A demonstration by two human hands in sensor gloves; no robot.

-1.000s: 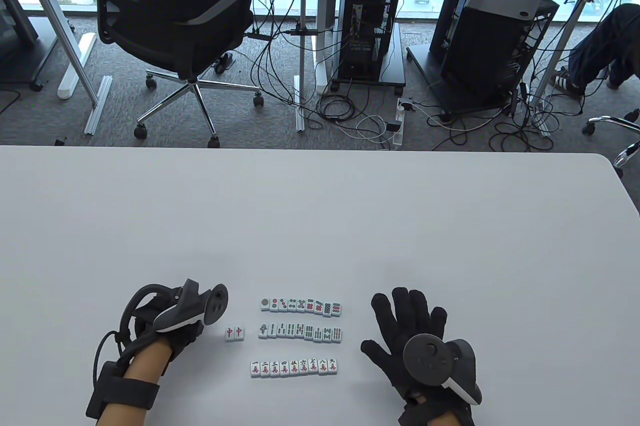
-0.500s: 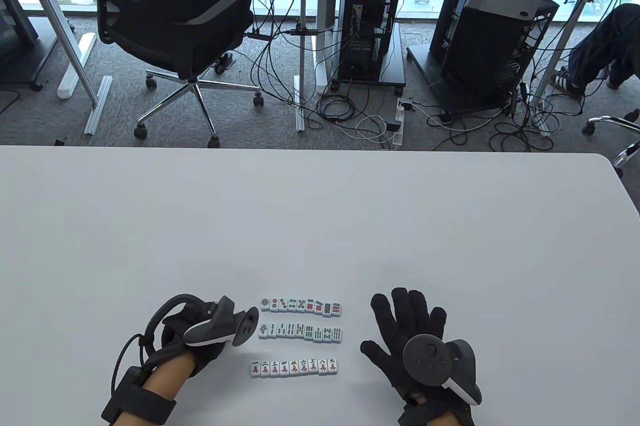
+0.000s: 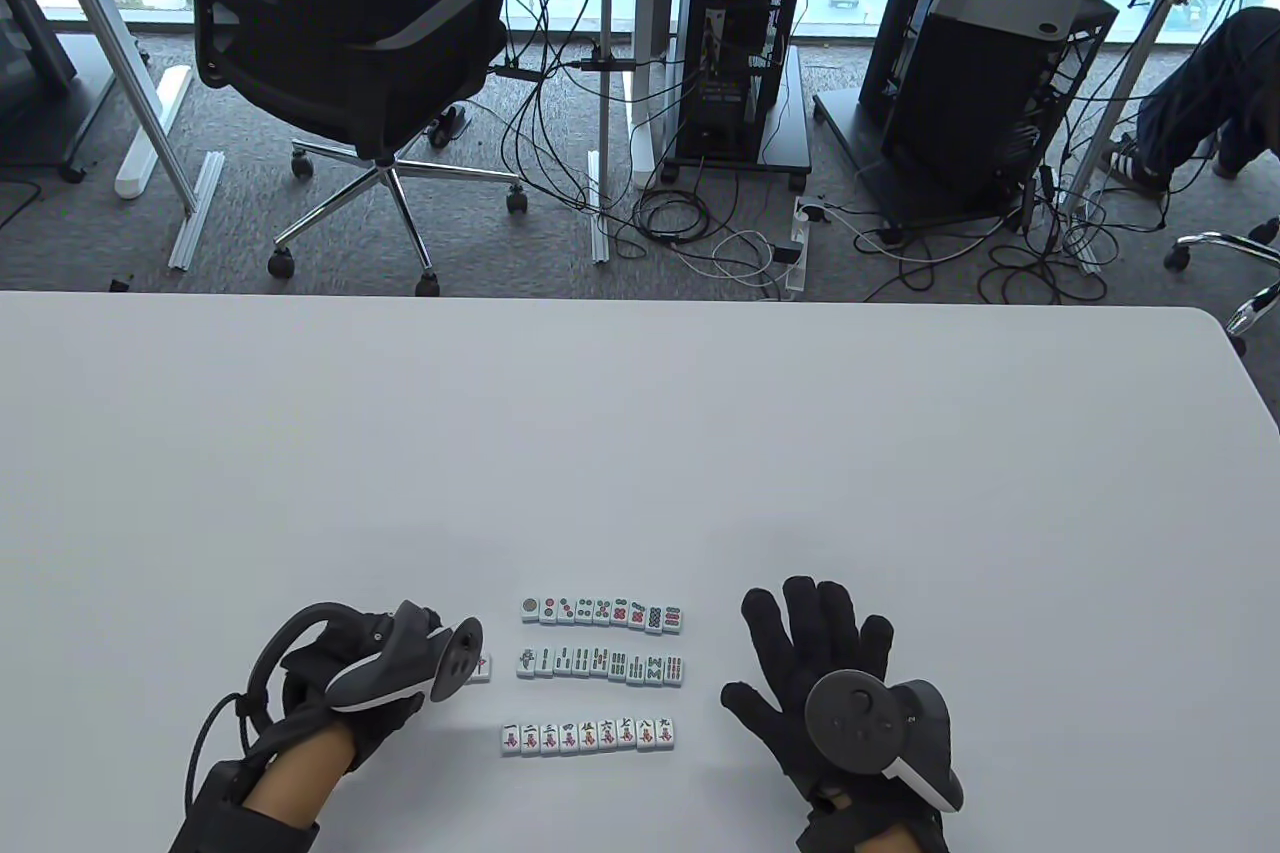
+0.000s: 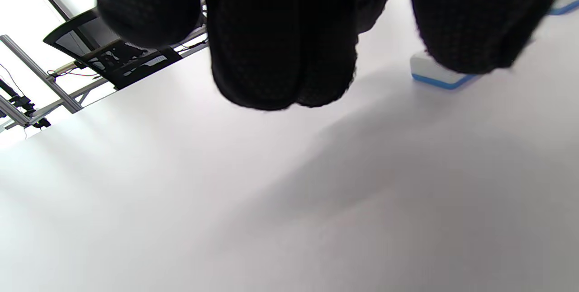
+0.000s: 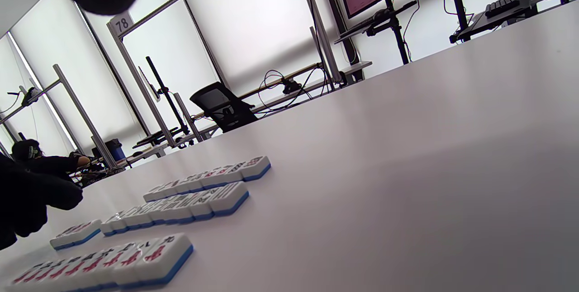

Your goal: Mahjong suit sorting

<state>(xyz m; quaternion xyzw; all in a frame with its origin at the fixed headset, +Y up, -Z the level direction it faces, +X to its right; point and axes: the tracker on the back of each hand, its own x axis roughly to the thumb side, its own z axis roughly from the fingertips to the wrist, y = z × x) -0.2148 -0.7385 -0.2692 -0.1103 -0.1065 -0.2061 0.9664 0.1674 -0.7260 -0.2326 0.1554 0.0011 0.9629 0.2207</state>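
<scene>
Three rows of mahjong tiles lie face up: dots (image 3: pixel 602 615), bamboo (image 3: pixel 601 666) and characters (image 3: pixel 587 736). They also show in the right wrist view as dots (image 5: pixel 212 178), bamboo (image 5: pixel 181 210) and characters (image 5: pixel 113 260). A pair of red dragon tiles (image 3: pixel 483 668) lies left of the bamboo row, mostly hidden under my left hand (image 3: pixel 400 673). In the right wrist view the pair (image 5: pixel 76 233) lies flat beside that hand (image 5: pixel 27 206). In the left wrist view the fingers (image 4: pixel 280 34) hang over one tile (image 4: pixel 434 73); contact is unclear. My right hand (image 3: pixel 810 653) rests flat with fingers spread, right of the rows.
The white table (image 3: pixel 640 453) stretches far beyond the tiles. Its far edge (image 3: pixel 600 298) faces an office chair (image 3: pixel 340 43), cables and computer towers on the floor.
My left hand swung right over the red dragon pair, then drew back a little to the left. The tiles stay where they were. The right hand has not moved.
</scene>
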